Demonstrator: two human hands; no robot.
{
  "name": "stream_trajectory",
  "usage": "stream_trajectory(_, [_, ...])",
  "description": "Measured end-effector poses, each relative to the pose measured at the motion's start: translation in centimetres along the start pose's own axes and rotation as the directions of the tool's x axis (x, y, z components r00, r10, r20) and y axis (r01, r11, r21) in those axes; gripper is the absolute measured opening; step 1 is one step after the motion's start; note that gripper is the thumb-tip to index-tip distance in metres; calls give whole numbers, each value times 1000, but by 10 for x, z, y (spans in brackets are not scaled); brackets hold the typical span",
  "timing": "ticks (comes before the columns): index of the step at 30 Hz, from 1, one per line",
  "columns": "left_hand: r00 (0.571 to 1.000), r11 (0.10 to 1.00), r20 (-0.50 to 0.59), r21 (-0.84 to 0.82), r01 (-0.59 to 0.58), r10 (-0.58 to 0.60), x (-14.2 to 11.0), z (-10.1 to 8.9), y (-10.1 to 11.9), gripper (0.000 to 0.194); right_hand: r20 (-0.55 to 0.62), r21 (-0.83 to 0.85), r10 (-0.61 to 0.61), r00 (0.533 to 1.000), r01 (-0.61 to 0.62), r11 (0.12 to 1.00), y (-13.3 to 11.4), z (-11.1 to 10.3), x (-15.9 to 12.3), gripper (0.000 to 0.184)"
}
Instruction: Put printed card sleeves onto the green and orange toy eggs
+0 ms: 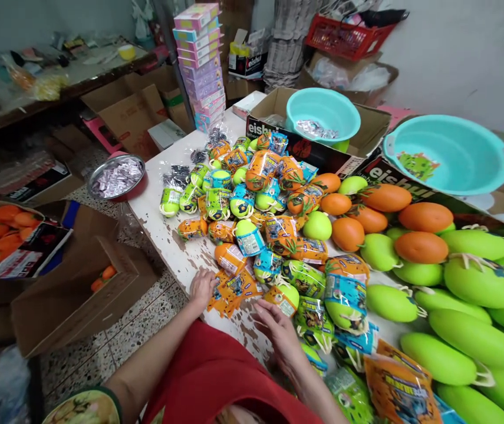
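Observation:
My left hand lies at the left edge of a small pile of flat orange printed wrappers, its fingers curled down on them. My right hand is just right of that pile, fingers apart and nothing in them. Close above it sits a green egg-shaped toy partly inside an orange wrapper. Beyond both hands is a heap of egg-shaped toys in orange, green and blue wrappers, such as a green-and-blue one. Bare green toys and orange ones with cords are massed to the right.
Two turquoise basins stand on black-printed cartons at the back right. A metal bowl of small silvery packets is at the table's left edge. Stacked pink and purple boxes rise behind. Cardboard cartons with orange toys are on the left.

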State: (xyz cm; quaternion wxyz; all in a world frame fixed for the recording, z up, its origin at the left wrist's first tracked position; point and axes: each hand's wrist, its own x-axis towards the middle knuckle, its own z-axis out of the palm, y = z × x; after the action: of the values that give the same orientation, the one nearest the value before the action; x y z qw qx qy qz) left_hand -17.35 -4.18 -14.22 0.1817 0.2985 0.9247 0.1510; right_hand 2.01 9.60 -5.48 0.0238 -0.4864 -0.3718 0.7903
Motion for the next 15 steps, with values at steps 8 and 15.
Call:
stream_trajectory(8, [1000, 999, 14, -42, 25, -25, -3, 17, 27, 22, 23, -85, 71, 997, -69, 994, 38, 11, 9, 47])
stream_trajectory(15, [988, 955, 142, -277, 104, -67, -18, 7, 27, 8, 37, -58, 83, 996, -81, 995, 47, 23, 11, 45])
